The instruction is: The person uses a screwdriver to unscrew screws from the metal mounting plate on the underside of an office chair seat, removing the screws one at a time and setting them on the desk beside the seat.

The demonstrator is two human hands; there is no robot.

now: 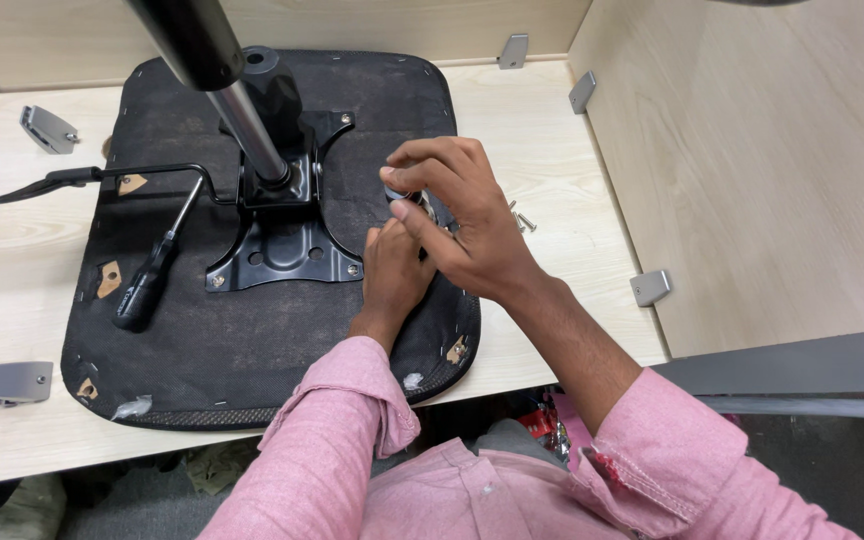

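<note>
Nearest you are your pink sleeves, both arms reaching forward over the edge of a pale wood-grain table (12,290). Your left hand (392,272) rests on the black seat base (282,350), fingers curled under your right hand; you cannot tell what, if anything, it grips. Your right hand (462,215) lies over it, fingertips pinched narrowly on a small metal part (399,194) at the seat's right side.

The seat base lies upside down and covers most of the table. A black metal plate (287,250) is screwed to its middle, with a chrome post (247,125) rising from it towards you. A screwdriver (147,285) lies on the seat, left of the plate. A black lever (52,182) sticks out to the left.

Loose screws (520,215) lie on the table just beyond your right hand. Grey brackets (7,382) sit along the table edges. Pale wood panels (752,170) wall in the back and right.
</note>
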